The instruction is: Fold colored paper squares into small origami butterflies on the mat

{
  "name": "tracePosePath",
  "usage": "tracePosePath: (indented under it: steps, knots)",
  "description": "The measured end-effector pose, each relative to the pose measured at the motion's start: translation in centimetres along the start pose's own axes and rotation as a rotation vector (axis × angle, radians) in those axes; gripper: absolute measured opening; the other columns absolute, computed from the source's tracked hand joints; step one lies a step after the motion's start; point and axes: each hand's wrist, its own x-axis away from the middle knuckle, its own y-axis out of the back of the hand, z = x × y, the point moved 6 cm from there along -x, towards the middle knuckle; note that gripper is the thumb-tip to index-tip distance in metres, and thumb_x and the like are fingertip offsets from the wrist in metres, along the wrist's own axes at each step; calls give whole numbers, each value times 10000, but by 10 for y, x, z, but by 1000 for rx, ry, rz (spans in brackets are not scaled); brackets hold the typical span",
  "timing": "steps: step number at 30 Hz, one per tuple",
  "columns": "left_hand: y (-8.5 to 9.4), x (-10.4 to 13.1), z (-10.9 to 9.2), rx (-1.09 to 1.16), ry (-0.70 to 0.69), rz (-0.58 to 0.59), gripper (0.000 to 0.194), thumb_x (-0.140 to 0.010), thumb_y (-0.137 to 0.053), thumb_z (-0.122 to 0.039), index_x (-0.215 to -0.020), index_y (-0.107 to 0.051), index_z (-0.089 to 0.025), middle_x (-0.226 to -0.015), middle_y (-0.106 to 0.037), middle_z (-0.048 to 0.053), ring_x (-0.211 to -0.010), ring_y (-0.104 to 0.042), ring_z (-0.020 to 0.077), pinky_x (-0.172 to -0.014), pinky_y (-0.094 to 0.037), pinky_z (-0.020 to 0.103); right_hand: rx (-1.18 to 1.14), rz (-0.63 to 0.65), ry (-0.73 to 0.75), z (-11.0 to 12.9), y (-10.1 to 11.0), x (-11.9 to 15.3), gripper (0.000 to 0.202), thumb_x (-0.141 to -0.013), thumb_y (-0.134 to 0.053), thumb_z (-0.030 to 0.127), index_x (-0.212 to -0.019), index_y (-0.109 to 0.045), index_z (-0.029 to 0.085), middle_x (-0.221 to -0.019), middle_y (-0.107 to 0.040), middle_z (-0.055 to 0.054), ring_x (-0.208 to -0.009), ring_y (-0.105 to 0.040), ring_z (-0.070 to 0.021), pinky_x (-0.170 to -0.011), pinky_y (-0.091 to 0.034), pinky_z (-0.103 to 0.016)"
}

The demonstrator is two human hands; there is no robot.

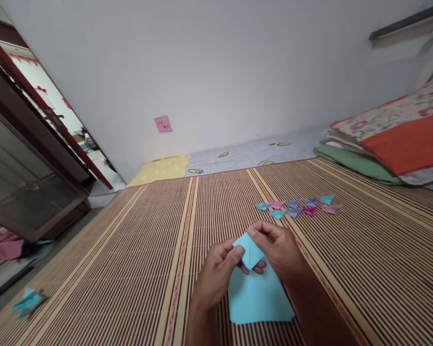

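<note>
A small light-blue folded paper (250,251), diamond-shaped with a crease down its middle, is held up between both hands. My left hand (218,269) grips its left side, the thumb lying on its front. At its upper right edge, my right hand (279,247) pinches it between thumb and fingers. Below the hands, a stack of light-blue paper sheets (261,298) lies on the striped mat (147,254). Beyond the hands, several small folded paper pieces (294,211) in blue, purple and pink lie in two rows.
Another folded blue paper piece (29,302) is at the mat's left edge. Folded bedding (411,134) is piled at the right. A white wall (238,72) with a pink note (163,124) stands behind; an open doorway (54,101) is at the left.
</note>
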Motion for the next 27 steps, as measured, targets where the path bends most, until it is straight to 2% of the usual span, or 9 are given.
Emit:
tracePosePath:
  steps: [2,7,11,15,19,22,27]
  knots:
    - [-5,-1,1,43,20,54,350,-966,-581,-428,-924,-736,-117,-701,-731,88,-635,-670,175,-659,-491,273,-20,2,0,3,-2,1,288,-933,-612,417,-739,-591,206,-396,-440,94,-304,-420,-97,-338,-349,-208]
    - [-7,-2,2,11,40,-50,305,-899,-664,-398,-819,-745,-115,-660,-737,90,-580,-659,172,-598,-449,251,-86,18,-9,0,-5,2,304,-908,-662,432,-734,-582,197,-425,-464,90,-314,-430,-81,-324,-363,-188]
    - [-4,1,2,-113,57,-112,250,-864,-707,-362,-757,-746,-140,-637,-685,40,-577,-562,138,-580,-401,238,4,11,-52,-7,-2,2,292,-880,-688,448,-760,-622,190,-522,-488,71,-382,-472,-91,-325,-432,-190]
    - [2,3,3,-160,77,-137,286,-858,-713,-369,-667,-738,-158,-613,-601,8,-581,-476,128,-569,-356,240,105,98,-36,-6,-2,1,297,-891,-671,459,-774,-662,186,-617,-535,33,-519,-556,-123,-410,-513,-208]
    - [17,4,3,-126,27,-263,289,-869,-704,-406,-747,-772,-153,-638,-603,10,-609,-455,134,-591,-346,247,41,111,45,-1,6,-4,355,-957,-585,499,-869,-715,181,-699,-626,-2,-578,-561,-121,-522,-490,-226]
    - [26,5,2,-124,-10,-364,314,-861,-718,-421,-698,-733,-153,-602,-544,-16,-582,-403,118,-572,-317,241,87,89,77,-1,12,-7,345,-956,-598,476,-880,-746,174,-721,-626,-9,-599,-535,-118,-547,-439,-233]
    - [22,4,-3,-171,-30,-359,312,-851,-713,-408,-663,-706,-159,-608,-555,-8,-590,-449,131,-572,-348,248,65,98,73,-5,8,-9,320,-914,-655,447,-741,-705,182,-611,-557,25,-577,-505,-119,-561,-410,-247]
